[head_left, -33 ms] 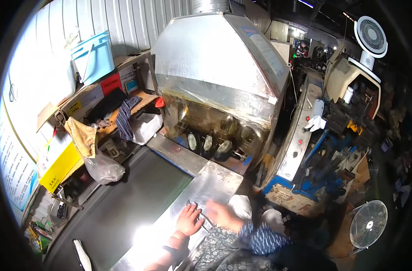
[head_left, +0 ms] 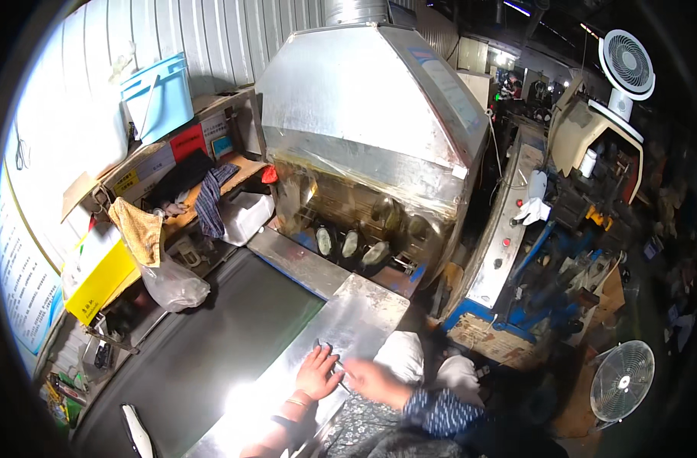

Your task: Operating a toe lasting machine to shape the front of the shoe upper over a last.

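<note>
My left hand (head_left: 315,373) rests on the metal ledge (head_left: 360,304), its fingers curled over a thin dark piece (head_left: 343,385). Most of that piece is hidden, so its kind does not show. Close beside it, my right hand (head_left: 373,382) is closed, fingertips at the same piece; what it pinches is hidden and slightly blurred. A black-and-white shoe-like piece (head_left: 138,432) lies on the dark conveyor belt (head_left: 219,343) at the lower left. Several shoe-shaped pieces with pale soles (head_left: 350,243) stand under the metal hood (head_left: 341,91).
Left of the belt stands a cluttered shelf with a blue bucket (head_left: 158,99), a yellow cloth (head_left: 138,229) and a plastic bag (head_left: 177,286). To the right are a machine with a button panel (head_left: 495,252), a white fan (head_left: 627,65) and a floor fan (head_left: 622,382).
My right hand has moved slightly down and left, closer to my left hand, and is less blurred. My left hand stays almost in place.
</note>
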`<control>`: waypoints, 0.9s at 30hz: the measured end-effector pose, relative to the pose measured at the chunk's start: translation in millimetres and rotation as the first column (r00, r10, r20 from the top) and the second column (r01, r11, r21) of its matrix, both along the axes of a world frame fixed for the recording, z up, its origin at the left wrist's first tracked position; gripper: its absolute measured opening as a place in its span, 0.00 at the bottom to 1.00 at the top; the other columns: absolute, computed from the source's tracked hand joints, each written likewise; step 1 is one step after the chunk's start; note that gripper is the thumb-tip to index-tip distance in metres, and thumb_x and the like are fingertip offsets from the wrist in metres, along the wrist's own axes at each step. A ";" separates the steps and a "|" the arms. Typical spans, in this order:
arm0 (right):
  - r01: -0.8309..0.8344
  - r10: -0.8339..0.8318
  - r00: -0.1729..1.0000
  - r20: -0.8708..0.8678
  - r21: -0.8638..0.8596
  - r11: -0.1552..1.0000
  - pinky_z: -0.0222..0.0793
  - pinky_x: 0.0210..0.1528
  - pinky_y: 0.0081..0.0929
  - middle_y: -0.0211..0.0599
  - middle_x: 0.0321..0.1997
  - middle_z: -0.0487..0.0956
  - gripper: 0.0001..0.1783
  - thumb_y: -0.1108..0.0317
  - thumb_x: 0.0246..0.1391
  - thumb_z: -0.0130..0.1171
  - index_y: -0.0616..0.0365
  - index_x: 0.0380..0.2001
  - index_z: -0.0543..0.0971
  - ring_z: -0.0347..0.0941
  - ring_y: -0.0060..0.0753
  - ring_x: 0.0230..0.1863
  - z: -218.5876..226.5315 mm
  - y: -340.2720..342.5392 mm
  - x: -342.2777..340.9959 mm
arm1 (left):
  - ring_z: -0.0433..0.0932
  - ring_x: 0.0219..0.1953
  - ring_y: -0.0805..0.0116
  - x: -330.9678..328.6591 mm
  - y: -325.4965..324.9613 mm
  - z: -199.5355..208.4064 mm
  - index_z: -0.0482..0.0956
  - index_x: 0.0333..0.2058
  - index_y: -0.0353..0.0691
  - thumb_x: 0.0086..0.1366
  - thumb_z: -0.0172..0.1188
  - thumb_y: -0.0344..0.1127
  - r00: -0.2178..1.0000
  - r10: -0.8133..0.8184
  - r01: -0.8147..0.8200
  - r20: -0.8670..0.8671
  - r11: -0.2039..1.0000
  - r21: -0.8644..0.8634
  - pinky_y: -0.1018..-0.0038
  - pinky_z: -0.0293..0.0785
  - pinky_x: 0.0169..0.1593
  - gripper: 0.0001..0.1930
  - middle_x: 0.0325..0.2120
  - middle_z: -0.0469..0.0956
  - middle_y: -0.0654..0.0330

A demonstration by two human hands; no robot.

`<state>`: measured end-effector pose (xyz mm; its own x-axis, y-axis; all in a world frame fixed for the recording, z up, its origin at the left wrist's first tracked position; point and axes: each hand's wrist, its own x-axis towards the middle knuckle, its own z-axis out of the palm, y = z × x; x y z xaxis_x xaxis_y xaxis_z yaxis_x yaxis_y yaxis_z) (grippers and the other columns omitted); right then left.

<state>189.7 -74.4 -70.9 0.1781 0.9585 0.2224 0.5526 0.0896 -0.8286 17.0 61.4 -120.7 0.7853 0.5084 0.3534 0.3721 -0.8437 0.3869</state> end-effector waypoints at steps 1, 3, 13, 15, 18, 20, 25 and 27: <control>-0.081 0.092 0.993 0.069 -0.153 0.985 0.73 0.47 0.42 0.42 0.42 0.82 0.15 0.60 0.55 0.60 0.52 0.44 0.80 0.78 0.48 0.44 -3.5 -28.9 -12.7 | 0.67 0.64 0.44 7.0 -0.7 2.3 0.78 0.53 0.47 0.60 0.61 0.53 1.000 -0.019 0.019 0.011 1.000 0.006 0.53 0.63 0.65 0.25 0.59 0.72 0.51; -0.248 0.116 0.913 0.390 0.309 0.918 0.73 0.42 0.37 0.33 0.36 0.82 0.07 0.63 0.53 0.60 0.50 0.32 0.83 0.78 0.41 0.40 -12.9 -58.5 -31.0 | 0.65 0.64 0.43 4.4 1.2 2.7 0.77 0.54 0.46 0.60 0.61 0.52 0.999 -0.034 0.034 -0.011 0.999 0.028 0.53 0.62 0.65 0.26 0.60 0.71 0.49; -0.161 0.087 0.954 0.285 0.248 0.955 0.74 0.44 0.32 0.31 0.34 0.84 0.06 0.65 0.52 0.61 0.52 0.31 0.85 0.79 0.35 0.39 -6.4 -58.0 -23.2 | 0.64 0.65 0.43 5.2 -1.0 3.6 0.76 0.52 0.45 0.61 0.60 0.48 0.999 -0.042 0.043 -0.014 0.998 0.038 0.54 0.62 0.66 0.23 0.61 0.69 0.49; -0.172 0.100 0.953 0.286 0.239 0.956 0.73 0.44 0.33 0.31 0.33 0.84 0.06 0.65 0.52 0.61 0.52 0.31 0.85 0.80 0.36 0.39 -3.2 -59.6 -21.6 | 0.64 0.65 0.44 6.7 -4.1 5.1 0.77 0.51 0.45 0.60 0.59 0.47 1.000 -0.027 0.027 -0.015 0.999 0.036 0.55 0.62 0.66 0.22 0.61 0.69 0.49; -0.180 0.100 0.942 0.320 0.234 0.955 0.73 0.45 0.35 0.32 0.33 0.84 0.06 0.65 0.51 0.62 0.52 0.31 0.85 0.80 0.37 0.39 -7.4 -61.9 -22.7 | 0.64 0.65 0.43 0.0 -9.6 5.3 0.77 0.51 0.42 0.64 0.59 0.47 1.000 -0.021 0.020 0.009 0.999 0.033 0.54 0.61 0.67 0.21 0.62 0.68 0.47; -0.181 0.101 0.945 0.310 0.243 0.953 0.73 0.46 0.36 0.33 0.33 0.84 0.05 0.67 0.50 0.62 0.52 0.30 0.85 0.79 0.38 0.39 -7.3 -63.9 -21.4 | 0.62 0.66 0.41 -11.0 -20.6 7.3 0.77 0.52 0.41 0.63 0.60 0.46 0.991 0.111 -0.111 0.078 0.994 -0.009 0.52 0.59 0.67 0.22 0.62 0.67 0.45; -0.233 0.146 0.937 0.317 0.255 0.938 0.73 0.45 0.38 0.34 0.32 0.84 0.05 0.69 0.48 0.62 0.55 0.30 0.84 0.79 0.40 0.38 -8.2 -58.4 -18.2 | 0.61 0.66 0.38 -121.6 -25.0 17.1 0.75 0.53 0.37 0.54 0.63 0.35 0.893 0.440 -0.439 0.094 0.898 -0.028 0.47 0.54 0.69 0.26 0.62 0.65 0.41; -0.221 0.140 0.940 0.312 0.245 0.944 0.73 0.44 0.38 0.36 0.32 0.83 0.05 0.70 0.48 0.62 0.55 0.29 0.84 0.79 0.41 0.38 -3.6 -55.1 -21.8 | 0.59 0.67 0.39 -202.0 -9.0 13.4 0.76 0.51 0.39 0.52 0.63 0.33 0.750 0.656 -0.661 0.088 0.748 0.056 0.48 0.52 0.69 0.24 0.62 0.65 0.43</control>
